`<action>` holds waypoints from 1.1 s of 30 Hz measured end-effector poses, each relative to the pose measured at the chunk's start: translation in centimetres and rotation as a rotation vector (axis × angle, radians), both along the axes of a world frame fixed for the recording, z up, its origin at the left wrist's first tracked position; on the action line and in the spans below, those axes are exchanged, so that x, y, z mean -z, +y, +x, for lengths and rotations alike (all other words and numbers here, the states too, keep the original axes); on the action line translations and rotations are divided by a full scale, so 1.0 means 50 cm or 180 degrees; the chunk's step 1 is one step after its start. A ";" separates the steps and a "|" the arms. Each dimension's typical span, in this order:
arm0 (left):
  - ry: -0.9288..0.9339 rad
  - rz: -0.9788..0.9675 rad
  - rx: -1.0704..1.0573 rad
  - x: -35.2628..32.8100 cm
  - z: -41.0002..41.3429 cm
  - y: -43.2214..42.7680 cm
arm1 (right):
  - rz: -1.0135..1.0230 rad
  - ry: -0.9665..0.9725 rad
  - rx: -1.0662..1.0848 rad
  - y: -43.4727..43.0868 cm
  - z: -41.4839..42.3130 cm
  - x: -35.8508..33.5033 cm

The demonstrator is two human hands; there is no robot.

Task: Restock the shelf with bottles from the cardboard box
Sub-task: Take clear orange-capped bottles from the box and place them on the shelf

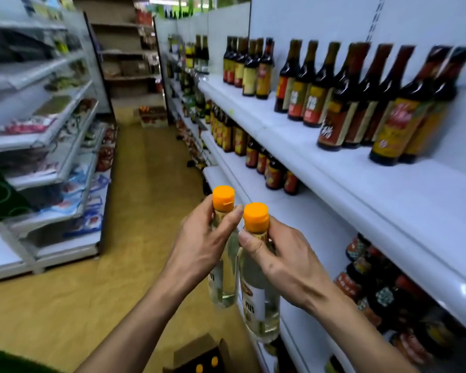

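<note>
Forearms reach in from 6 o'clk, both hands busy. Left hand point(199, 243) grips an orange-capped bottle point(222, 289) by the neck, just under the cap. Right hand point(288, 262) grips a second bottle point(258, 305) the same way. Both btls are clear w/ pale liquid, upright, side by side at frame centre, nearly touching, held in the air over the aisle floor point(135, 184). Labels too blurred to read.

Cardboard box point(197, 354) sits on the floor at 6 o'clk, flap up, w/ more orange caps point(214, 361) showing inside, so stock is left.

Step, as I read it: carry phase. Btls are out of the box, not yet placed. Next move prob. calls for a swing toward 3 o'clk and setting each btl down base-first. Which tier they belong on I can't tell. The second shelf point(307, 224) shows a bare stretch just beside the hands.

Around: top shelf point(334, 162) at 2 o'clk carries dark sauce bottles point(334, 103) along the back, front strip bare. More dark btls at 1 o'clk, one tier down. Jars and packets point(374, 278) at 4 o'clk. Opposite racks point(51, 130) at 9 o'clk.

In the way: the top shelf's front lip overhangs the tier below, so tall btls may need to go in low.
</note>
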State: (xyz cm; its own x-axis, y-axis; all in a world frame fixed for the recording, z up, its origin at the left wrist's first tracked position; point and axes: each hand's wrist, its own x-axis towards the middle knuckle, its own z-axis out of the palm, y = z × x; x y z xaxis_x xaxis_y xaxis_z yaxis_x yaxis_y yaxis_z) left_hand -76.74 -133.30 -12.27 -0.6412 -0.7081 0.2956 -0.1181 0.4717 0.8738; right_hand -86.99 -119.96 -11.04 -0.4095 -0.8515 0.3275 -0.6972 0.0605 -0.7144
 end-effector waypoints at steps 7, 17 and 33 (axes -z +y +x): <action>0.0546 -0.0253 0.0278 -0.151 -0.114 0.066 | -0.0343 0.0109 0.0261 0.070 -0.093 -0.149; 0.1090 -0.0414 0.0914 -0.316 -0.263 0.182 | -0.0844 0.0109 0.0479 0.199 -0.217 -0.292; 0.1386 -0.0471 0.1689 -0.396 -0.473 0.325 | -0.1157 0.0342 0.1338 0.376 -0.294 -0.399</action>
